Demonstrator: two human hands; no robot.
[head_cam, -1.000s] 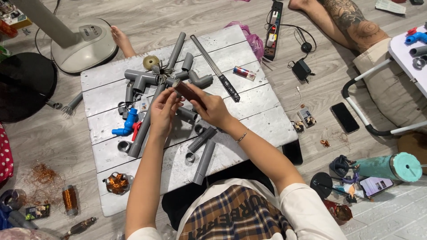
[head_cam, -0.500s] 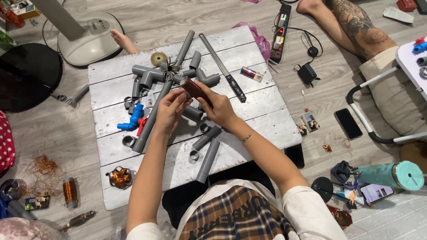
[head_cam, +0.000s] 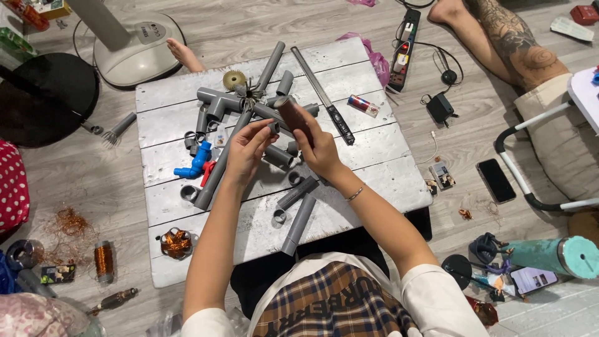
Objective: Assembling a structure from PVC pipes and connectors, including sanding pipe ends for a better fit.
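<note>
My right hand [head_cam: 319,150] is closed around a dark brown tube [head_cam: 292,115] that stands up from its fingers. Close beside it, my left hand [head_cam: 248,148] pinches a small grey fitting [head_cam: 273,128] at the fingertips, almost touching the tube. Both hands hover over the middle of a white plank board [head_cam: 374,162] on the floor. Under and around them lie several grey pipe pieces, among them a long pipe [head_cam: 223,163] and a tee joint [head_cam: 215,100]. A blue valve with a red handle [head_cam: 196,165] lies left of my left hand.
A long dark-handled blade [head_cam: 324,100] lies at the board's back right, and a copper coil [head_cam: 176,243] at its front left. A fan base [head_cam: 134,48], a power strip [head_cam: 405,37], a phone [head_cam: 496,181], a teal bottle [head_cam: 555,256] and another person's tattooed leg [head_cam: 511,43] surround the board.
My hands have stayed together over the board. The right hand has tilted the brown tube more upright, and the left fingertips have come up to its side.
</note>
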